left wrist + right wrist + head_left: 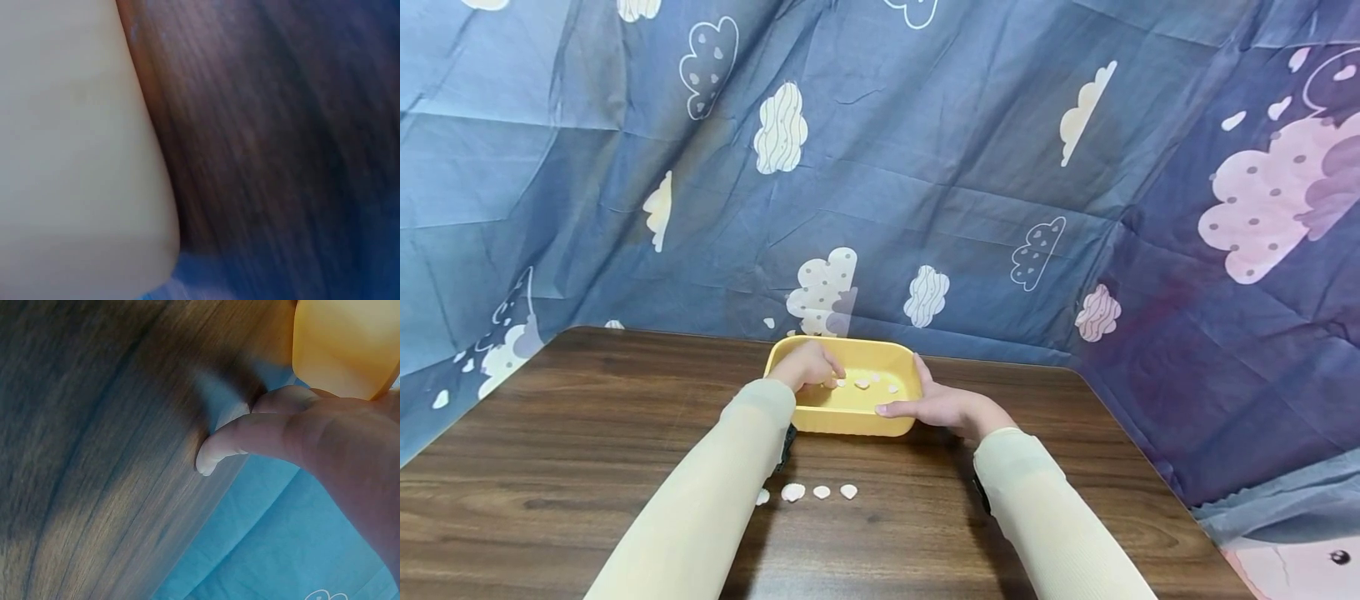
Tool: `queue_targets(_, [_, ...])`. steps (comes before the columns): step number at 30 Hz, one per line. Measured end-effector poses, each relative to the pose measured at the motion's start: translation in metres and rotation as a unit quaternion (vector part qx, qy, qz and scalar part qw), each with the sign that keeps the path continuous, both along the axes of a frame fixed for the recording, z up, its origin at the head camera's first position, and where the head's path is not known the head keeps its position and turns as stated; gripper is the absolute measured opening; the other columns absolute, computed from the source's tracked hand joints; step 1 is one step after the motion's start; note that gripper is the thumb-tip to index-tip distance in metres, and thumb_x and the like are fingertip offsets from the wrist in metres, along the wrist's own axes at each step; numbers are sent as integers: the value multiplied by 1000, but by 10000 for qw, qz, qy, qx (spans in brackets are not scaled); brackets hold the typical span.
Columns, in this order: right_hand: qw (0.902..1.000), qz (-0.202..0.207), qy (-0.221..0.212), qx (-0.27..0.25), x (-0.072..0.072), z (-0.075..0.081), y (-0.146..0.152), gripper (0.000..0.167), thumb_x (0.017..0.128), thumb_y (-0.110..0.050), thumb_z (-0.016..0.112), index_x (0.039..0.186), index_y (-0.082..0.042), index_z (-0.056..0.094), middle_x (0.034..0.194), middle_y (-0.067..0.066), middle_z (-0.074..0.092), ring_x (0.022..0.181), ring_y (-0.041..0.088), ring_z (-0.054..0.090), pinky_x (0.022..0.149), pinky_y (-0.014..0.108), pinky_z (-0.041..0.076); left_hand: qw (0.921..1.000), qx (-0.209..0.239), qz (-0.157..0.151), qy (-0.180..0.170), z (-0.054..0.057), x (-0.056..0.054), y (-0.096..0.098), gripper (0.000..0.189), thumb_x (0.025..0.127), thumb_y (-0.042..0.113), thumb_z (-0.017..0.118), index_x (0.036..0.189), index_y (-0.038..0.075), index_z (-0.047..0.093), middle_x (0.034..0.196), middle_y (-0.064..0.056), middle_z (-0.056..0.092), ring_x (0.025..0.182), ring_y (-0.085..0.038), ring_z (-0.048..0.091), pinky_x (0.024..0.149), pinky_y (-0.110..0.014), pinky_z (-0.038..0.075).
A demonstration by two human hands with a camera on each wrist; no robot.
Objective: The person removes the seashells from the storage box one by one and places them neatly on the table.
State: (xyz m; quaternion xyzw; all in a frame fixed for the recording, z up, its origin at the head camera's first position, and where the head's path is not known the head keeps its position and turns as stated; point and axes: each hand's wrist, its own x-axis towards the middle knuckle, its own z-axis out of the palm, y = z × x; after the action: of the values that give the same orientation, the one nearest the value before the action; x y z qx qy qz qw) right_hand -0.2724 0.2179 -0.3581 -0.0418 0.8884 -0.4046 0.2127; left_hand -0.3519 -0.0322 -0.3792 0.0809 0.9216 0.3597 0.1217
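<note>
On the table (910,525), shells (793,492) lay lined up short of the left hand (808,367), its hold unclear; other shells (862,384) remained in the yellow tub (842,422) the right hand (946,406) gripped.

Yellow bin (853,422) sitting upright, open-topped, round-cornered on the wooden surface (902,525), little pale shells (862,384) scattered across its floor, and there, four more shells (793,492) showing in a row out front, leftmost partly hidden

Brown table (887,546) with a yellow tub (846,422) and a row of white shells (793,492)
</note>
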Motion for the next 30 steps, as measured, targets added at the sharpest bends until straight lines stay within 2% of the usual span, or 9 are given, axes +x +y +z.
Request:
queue_targets(2, [10000, -8, -14, 11, 0, 0, 0, 139, 83, -58, 86, 169, -29, -19, 179, 13, 6, 162, 31, 15, 133, 58, 16, 10000, -35, -28, 24, 0, 1, 0, 26, 92, 3, 76, 116, 10, 82, 118, -4, 78, 52, -11, 35, 53, -25, 37])
queue_targets(5, [10000, -8, -22, 21, 0, 0, 0, 139, 83, -57, 86, 169, -29, -20, 179, 13, 5, 162, 31, 14, 133, 59, 16, 10000, 10, -47, 83, 0, 4, -1, 22, 92, 5, 78, 113, 9, 83, 122, -5, 78, 59, -12, 42, 58, -26, 41])
queue_targets(9, [10000, -10, -18, 29, 1, 0, 0, 139, 83, -57, 86, 169, -29, -20, 179, 13, 3, 163, 31, 13, 133, 59, 15, 9997, 125, -113, 169, 2, 8, -2, 14, 90, 10, 80, 104, 8, 83, 109, -4, 79, 69, -15, 51, 65, -29, 46])
queue_targets(13, [10000, -15, -24, 56, 1, 1, 0, 139, 83, -58, 85, 169, -29, -20, 180, 13, 2, 163, 30, 13, 133, 59, 15, 9996, 189, -135, 141, 2, 9, -3, 9, 88, 15, 83, 93, 7, 82, 88, 1, 73, 67, -16, 51, 63, -29, 45])
queue_targets(17, [10000, -24, -23, 41, 1, 1, 0, 139, 83, -57, 85, 169, -28, -20, 180, 13, 2, 163, 30, 13, 133, 59, 15, 9996, 195, -154, 109, 2, 9, -4, 9, 88, 16, 83, 92, 8, 82, 84, 3, 71, 66, -16, 51, 61, -28, 44])
queue_targets(23, [10000, -23, -19, 31, 1, 1, 0, 139, 82, -58, 86, 169, -28, -20, 180, 13, 2, 163, 31, 13, 133, 59, 15, 9996, 208, -176, 118, 2, 9, -2, 14, 89, 15, 83, 102, 9, 83, 100, -1, 77, 73, -17, 55, 64, -28, 46])
queue_targets(27, [10000, 3, 9, 53, 1, 1, 0, 139, 83, -58, 85, 169, -27, -20, 180, 13, 0, 163, 31, 13, 133, 59, 15, 9991, 49, -319, 258, 2, 10, -2, 20, 91, 20, 83, 108, 12, 84, 116, -3, 80, 81, -16, 57, 72, -29, 49])
queue_targets(30, [10000, 45, 42, 72, 0, 0, 0, 139, 83, -58, 85, 169, -26, -20, 180, 13, -2, 164, 31, 12, 134, 58, 15, 9980, -132, -486, 384, 2, 12, -2, 20, 92, 23, 82, 110, 14, 85, 121, -2, 80, 88, -15, 59, 81, -29, 52])
